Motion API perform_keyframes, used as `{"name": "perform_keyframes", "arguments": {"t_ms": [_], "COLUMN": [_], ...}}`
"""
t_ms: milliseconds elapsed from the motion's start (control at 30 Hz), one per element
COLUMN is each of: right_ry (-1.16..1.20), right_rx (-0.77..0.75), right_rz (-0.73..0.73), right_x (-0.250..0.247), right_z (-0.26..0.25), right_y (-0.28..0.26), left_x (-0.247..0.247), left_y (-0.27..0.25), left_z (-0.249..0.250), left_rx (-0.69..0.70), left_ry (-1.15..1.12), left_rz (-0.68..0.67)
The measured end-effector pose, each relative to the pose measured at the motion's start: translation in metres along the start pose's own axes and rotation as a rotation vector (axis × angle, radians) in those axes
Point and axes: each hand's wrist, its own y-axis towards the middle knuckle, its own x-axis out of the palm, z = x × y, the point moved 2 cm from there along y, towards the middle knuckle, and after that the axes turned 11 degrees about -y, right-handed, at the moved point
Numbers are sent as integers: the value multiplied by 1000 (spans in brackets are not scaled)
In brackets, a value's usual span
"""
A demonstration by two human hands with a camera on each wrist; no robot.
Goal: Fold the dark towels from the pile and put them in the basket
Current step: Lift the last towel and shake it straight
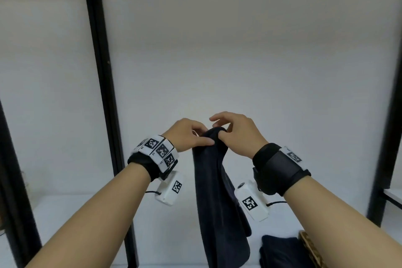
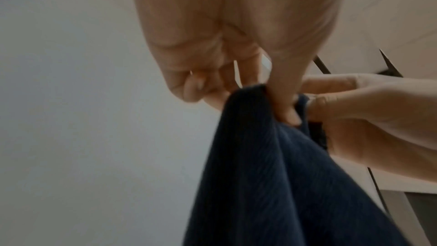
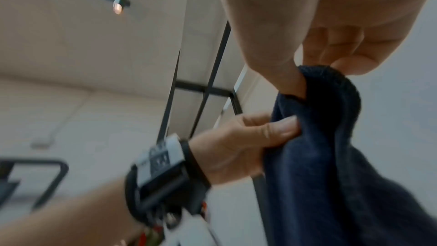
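nearest, at the bottom edge of the head view, a pile of dark towels [image 1: 280, 252] lies on the white table [image 1: 76, 220], and just to its right shows a sliver of woven basket [image 1: 310, 246] rim, mostly cut off by the frame.

above that, both forearms reach forward and a dark towel [image 1: 217, 191] hangs in the air between them, its lower end trailing down near the pile. the left hand [image 1: 187, 135] pinches the top of the towel, thumb pressed onto the cloth with the fingers behind. the right hand [image 1: 235, 132] grips the same bunched top edge right beside it, thumb tucked into the fold; its index finger looks lifted free.

the step in hand seems to be sorting out the top edge of one towel before folding. next the hands likely need to slide apart along that edge to find the two corners and spread the cloth flat, without letting it slip.

for room, the table to the left of the hanging towel is bare, a fair place to lay it. a black frame post [image 1: 100, 72] stands far left, another at the far right, and the white back wall [image 1: 239, 39] lies beyond the hands.
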Motion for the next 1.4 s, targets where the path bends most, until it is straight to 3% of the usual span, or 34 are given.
{"name": "perform_keyframes", "arguments": {"t_ms": [100, 233, 433, 600, 700, 800, 833, 967, 1167, 1333, 1400], "right_ry": [-203, -328, -417, -286, -142, 58, 163, 358, 271, 55, 41], "right_rx": [55, 150, 299, 428, 569, 682, 708, 664, 538, 467, 498], "right_rz": [-104, -125, -111, -136, -113, 3, 8, -101, -154, -107, -97], "right_x": [3, 9, 28, 62, 81, 91, 97, 120, 128, 117, 114], "right_z": [14, 31, 67, 100, 122, 144, 145, 126, 111, 119, 122], "right_y": [-3, -5, -22, -40, -48, -53, -53, -38, -18, -16, -17], "left_x": [0, 7, 6, 11, 17, 22, 29, 87, 160, 190, 196], "left_y": [4, 0, -39, -79, -93, -109, -112, -100, -52, -45, -45], "left_z": [-5, -23, -109, -172, -198, -222, -227, -237, -215, -218, -220], "left_rx": [52, 71, -216, -528, -648, -683, -696, -646, -573, -585, -576], "left_ry": [153, 256, 424, 433, 245, -324, -444, -488, -593, -377, -437], "left_rz": [182, 177, 87, 232, 331, 486, 483, 198, -52, 31, 40]}}
